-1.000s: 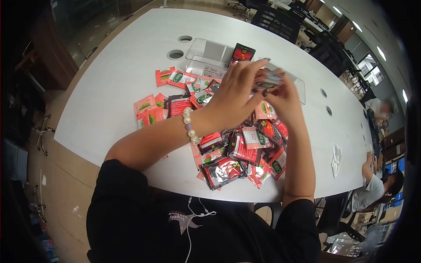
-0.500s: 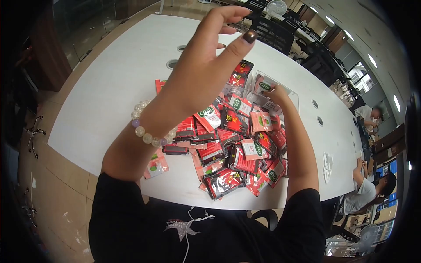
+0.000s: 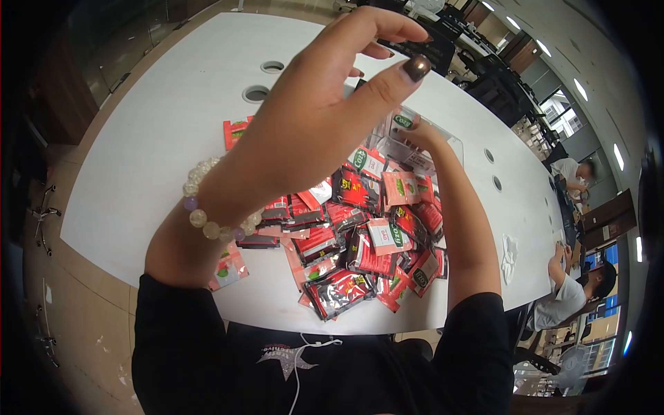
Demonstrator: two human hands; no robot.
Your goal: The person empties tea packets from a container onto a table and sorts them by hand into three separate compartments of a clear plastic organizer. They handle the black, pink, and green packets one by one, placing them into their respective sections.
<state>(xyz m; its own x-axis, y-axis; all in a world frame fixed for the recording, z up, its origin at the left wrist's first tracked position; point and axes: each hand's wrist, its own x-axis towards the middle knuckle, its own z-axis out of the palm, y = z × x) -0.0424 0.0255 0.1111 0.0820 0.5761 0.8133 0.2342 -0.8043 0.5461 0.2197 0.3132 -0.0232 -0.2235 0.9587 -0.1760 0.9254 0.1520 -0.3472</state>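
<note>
My left hand [image 3: 346, 97] is raised close to the camera above the packets, fingers curved and thumb held apart, with nothing visible between them. Farther off, my right hand [image 3: 423, 135] reaches into a clear plastic box [image 3: 453, 145], its fingers closed on a pink Cozy packet [image 3: 402, 120]; the fingertips are partly hidden. A loose heap of small red, black and pink packets [image 3: 339, 294] spreads over the white table [image 3: 159, 131] beneath my arms. My left forearm covers part of the heap and of the box's left side.
A crumpled white tissue [image 3: 509, 259] lies on the right of the table. Round cable holes [image 3: 256, 93] pierce the tabletop. Two people sit along the table's right side, one in a white shirt [image 3: 553, 308]. Black office chairs [image 3: 498, 93] stand beyond the far edge.
The view has shifted slightly. My left hand has moved right in the picture, covering more of the box area. My right hand stays at the box with the Cozy packet.
</note>
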